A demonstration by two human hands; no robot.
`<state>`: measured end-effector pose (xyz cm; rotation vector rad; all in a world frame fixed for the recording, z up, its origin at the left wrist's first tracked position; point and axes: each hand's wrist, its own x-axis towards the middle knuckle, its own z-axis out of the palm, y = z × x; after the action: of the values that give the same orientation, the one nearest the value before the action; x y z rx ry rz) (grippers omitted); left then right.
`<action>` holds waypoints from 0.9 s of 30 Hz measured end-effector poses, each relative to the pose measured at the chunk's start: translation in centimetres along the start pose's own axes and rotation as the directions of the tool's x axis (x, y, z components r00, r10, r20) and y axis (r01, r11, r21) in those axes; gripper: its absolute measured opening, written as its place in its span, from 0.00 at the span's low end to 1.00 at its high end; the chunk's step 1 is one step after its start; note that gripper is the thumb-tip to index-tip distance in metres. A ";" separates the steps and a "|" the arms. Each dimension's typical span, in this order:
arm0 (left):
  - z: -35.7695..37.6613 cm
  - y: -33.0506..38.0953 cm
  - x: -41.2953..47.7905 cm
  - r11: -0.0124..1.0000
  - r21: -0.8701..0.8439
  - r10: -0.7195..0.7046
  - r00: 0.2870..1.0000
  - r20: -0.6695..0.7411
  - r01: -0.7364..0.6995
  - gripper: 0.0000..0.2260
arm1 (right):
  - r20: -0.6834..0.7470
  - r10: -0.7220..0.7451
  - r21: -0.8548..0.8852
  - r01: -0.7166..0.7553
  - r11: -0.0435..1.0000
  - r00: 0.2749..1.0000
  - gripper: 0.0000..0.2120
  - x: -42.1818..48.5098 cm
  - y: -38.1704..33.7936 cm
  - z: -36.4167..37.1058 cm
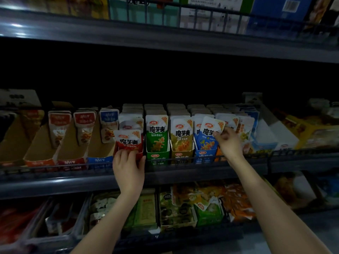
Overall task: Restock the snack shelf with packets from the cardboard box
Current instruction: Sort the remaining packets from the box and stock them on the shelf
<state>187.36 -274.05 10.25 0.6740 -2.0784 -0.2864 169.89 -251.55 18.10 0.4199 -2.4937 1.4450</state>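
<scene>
- Packets stand upright in rows inside open display cartons on the snack shelf (55, 182), behind a low wire rail.
- Left hand (128, 162) grips the red packet (129, 141) from below, with the fingers curled over its lower edge and the thumb at its right side. The packet sits at the front of its row.
- Right hand (228, 142) pinches the upper right corner of the blue packet (209, 132), which tilts to the right at the front of the blue carton (202, 154).
- Both held packets read "魔芋爽" in black on white, under a red oval logo reading "卫龙". Each has "20" in an orange top corner.
- The green packet (156, 136) and the olive packet (181, 137) carry the same writing. They stand straight in their own cartons between the two hands.
- Further left are three part-filled cartons (73, 143), each holding a few packets with red or blue tops. Their writing is too blurred to read.
- The lower shelf (183, 204) holds mixed packets, and their print is unreadable.
- A blue box (291, 5) on the shelf above shows a barcode.
</scene>
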 end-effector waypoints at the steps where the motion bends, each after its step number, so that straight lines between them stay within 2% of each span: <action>1: -0.1 0.0 0.0 1.000 -0.005 0.002 1.000 0.005 -0.002 0.09 | -0.002 0.010 -0.009 -0.010 1.000 1.000 0.17 -0.2 0.0 -0.1; 5: -1.0 0.3 0.7 1.000 -0.008 0.011 0.999 0.039 -0.011 0.18 | -0.076 0.011 -0.107 -0.019 0.994 0.997 0.24 -2.0 0.0 -1.3; 9: -2.5 0.6 2.2 1.000 -0.014 0.014 0.999 0.039 -0.014 0.24 | -0.110 -0.016 -0.123 0.002 0.992 0.994 0.24 -3.9 -0.6 -2.7; 14: -3.6 0.4 4.2 0.994 0.060 0.091 0.994 0.065 -0.095 0.25 | -0.031 -0.016 -0.111 0.013 0.994 0.999 0.21 -5.0 -2.5 -2.0; 21: -3.3 -0.3 6.3 0.965 0.216 0.098 0.967 0.237 -0.151 0.27 | 0.035 0.018 -0.092 -0.015 0.996 0.999 0.21 -5.3 -3.6 -0.3; 24: -3.1 -0.5 6.5 0.960 0.207 0.147 0.967 0.207 -0.191 0.26 | 0.048 0.018 -0.093 -0.013 0.996 0.999 0.21 -5.4 -3.6 -0.2; 27: -3.1 -0.6 6.1 0.969 0.183 0.131 0.973 0.192 -0.166 0.25 | 0.054 0.024 -0.088 -0.019 0.996 0.998 0.21 -5.5 -3.6 -0.1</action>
<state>187.45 -277.87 16.03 0.6233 -2.3381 -0.0554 176.29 -252.48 19.24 0.4227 -2.6010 1.3433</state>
